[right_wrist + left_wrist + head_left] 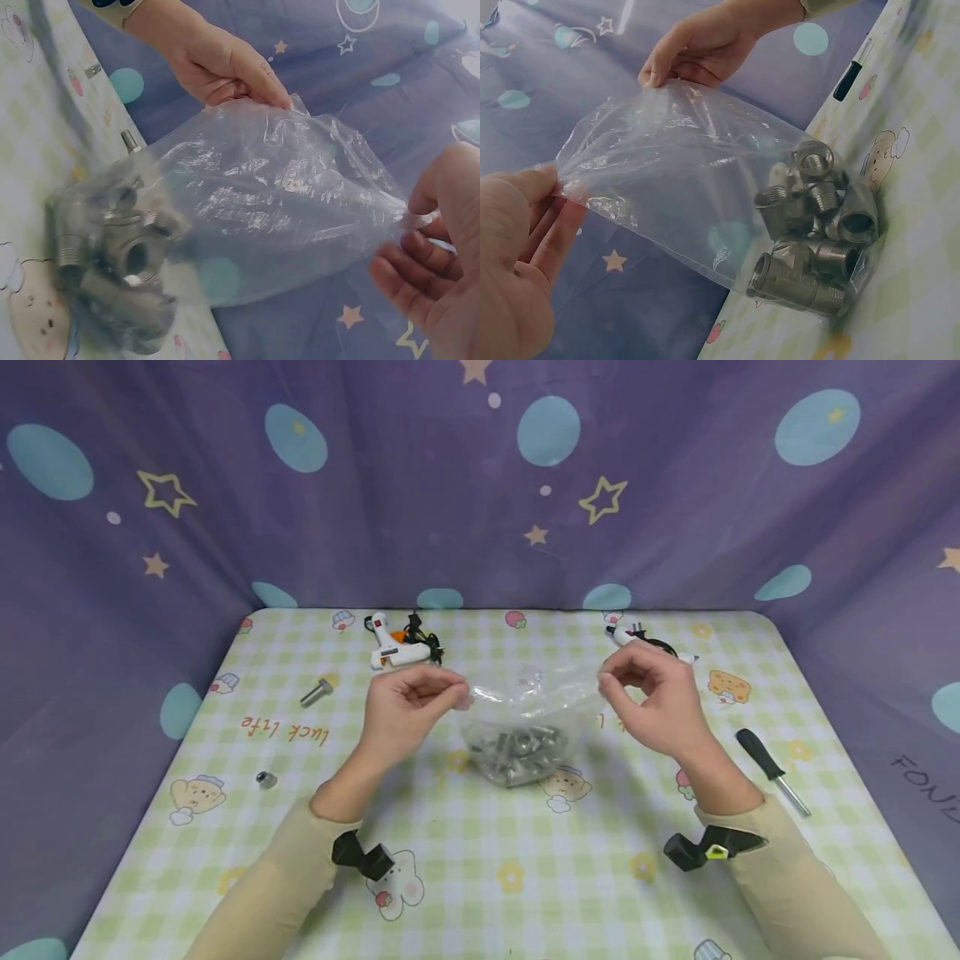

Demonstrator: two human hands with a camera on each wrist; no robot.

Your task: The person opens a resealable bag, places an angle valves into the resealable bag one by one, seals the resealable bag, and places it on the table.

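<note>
Between both hands hangs a clear plastic bag (525,710) with several threaded metal pipe fittings (810,225) gathered in its bottom. My left hand (408,706) pinches the bag's upper left corner between thumb and fingers. The upper right corner is pinched by my right hand (652,693). In the right wrist view the fittings (124,262) show blurred through the plastic, low in the bag. The film is stretched and wrinkled along the top. Whether the bag's bottom touches the table cannot be made out.
Left on the checked tablecloth (510,918) lie a metal bolt-like piece (317,693) and a small metal fitting (266,779). At the back are a white glue gun (397,647) with black cord and another white tool (626,637). A black-handled screwdriver (772,771) lies right.
</note>
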